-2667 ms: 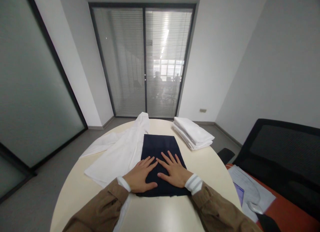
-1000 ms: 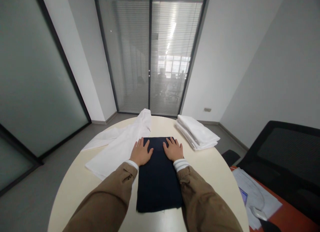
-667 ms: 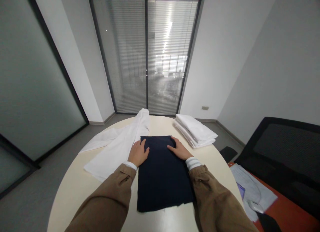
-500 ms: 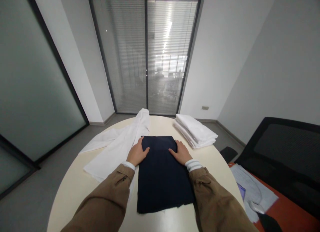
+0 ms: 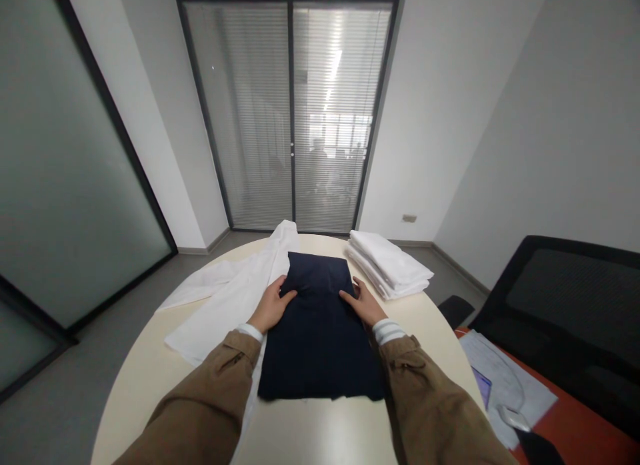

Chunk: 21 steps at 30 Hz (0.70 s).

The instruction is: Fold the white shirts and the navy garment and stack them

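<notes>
A dark navy folded garment lies across the middle of the table in front of me; its exact kind does not show. My left hand grips its left edge, thumb on top and fingers at the side or beneath. On the opposite edge, my right hand pinches it the same way. The far end of the navy garment seems slightly raised, with a crease between the hands. A white shirt-like garment is spread out to the left, its sleeve pointing to the far edge. To the right sits a stack of folded white cloth.
The round cream table carries all the garments. At the right, a black mesh chair stands by a red surface with papers and a white computer mouse. Glass panels with blinds are behind.
The navy garment has shifted away from me, its near edge and far edge both further up the table. Both hands have closed round its side edges, where they lay flatter on it before.
</notes>
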Each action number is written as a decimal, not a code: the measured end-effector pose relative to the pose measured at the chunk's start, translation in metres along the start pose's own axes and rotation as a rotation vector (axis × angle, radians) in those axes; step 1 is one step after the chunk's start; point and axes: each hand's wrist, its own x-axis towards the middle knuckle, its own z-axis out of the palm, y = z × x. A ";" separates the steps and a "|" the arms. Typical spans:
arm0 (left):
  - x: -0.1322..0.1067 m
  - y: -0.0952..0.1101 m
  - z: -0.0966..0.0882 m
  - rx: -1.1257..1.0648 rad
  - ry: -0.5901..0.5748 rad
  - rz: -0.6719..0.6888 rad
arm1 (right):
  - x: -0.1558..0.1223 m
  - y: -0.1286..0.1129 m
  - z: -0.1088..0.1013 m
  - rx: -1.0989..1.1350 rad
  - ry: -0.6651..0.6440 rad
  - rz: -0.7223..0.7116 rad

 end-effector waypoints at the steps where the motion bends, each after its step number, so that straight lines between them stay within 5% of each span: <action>1: 0.000 0.001 0.000 -0.041 0.017 0.017 | 0.000 -0.001 -0.001 0.189 -0.044 0.010; 4: 0.001 0.002 -0.001 -0.191 0.050 0.041 | -0.001 -0.005 -0.004 0.533 -0.202 0.026; 8: -0.001 0.001 0.000 -0.295 0.090 -0.006 | -0.004 -0.008 -0.004 0.606 -0.324 0.030; 15: -0.004 -0.011 -0.001 -0.229 -0.094 -0.125 | -0.007 -0.009 -0.002 0.663 -0.244 0.069; 21: -0.007 -0.017 -0.003 -0.300 -0.201 -0.259 | -0.012 -0.015 -0.010 0.705 -0.333 0.085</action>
